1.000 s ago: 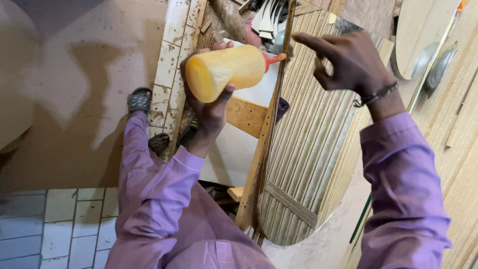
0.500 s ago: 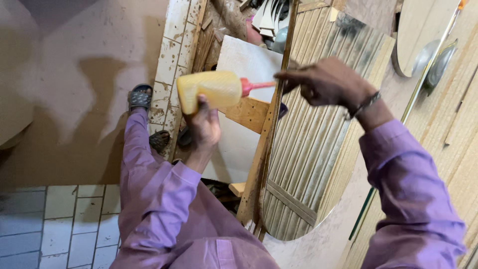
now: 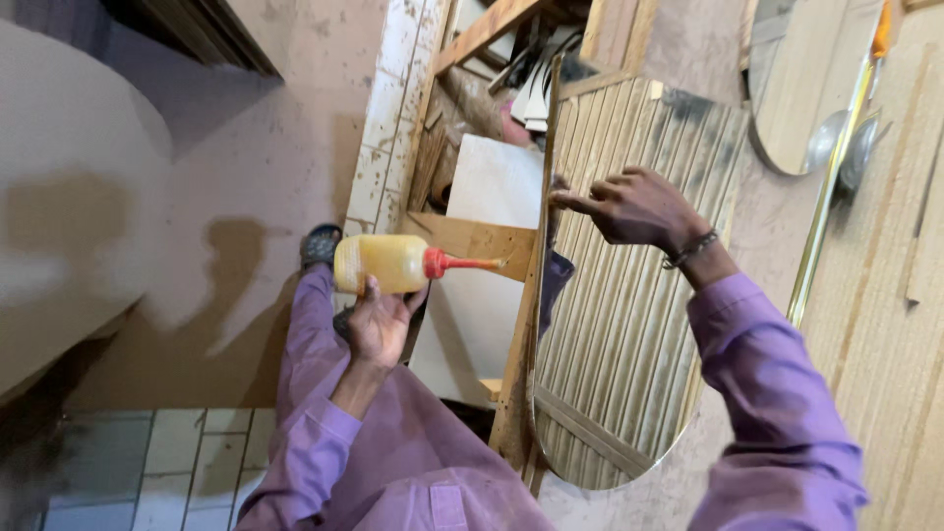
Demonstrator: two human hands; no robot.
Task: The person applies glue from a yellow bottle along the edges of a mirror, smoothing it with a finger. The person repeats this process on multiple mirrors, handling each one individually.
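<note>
left hand (image 3: 379, 320) gripping from beneath a yellow squeeze bottle (image 3: 383, 264) with red nozzle (image 3: 462, 264), held level, tip just beside the upright wooden edge (image 3: 526, 295); right hand (image 3: 629, 205), holding nothing, fingers resting on the ribbed oval panel (image 3: 629, 324) to the right.

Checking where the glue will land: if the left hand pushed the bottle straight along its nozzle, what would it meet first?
Probably the edge of the upright wooden board: the left hand aims the yellow bottle nozzle right at it, almost touching, though depth is unclear.
</note>
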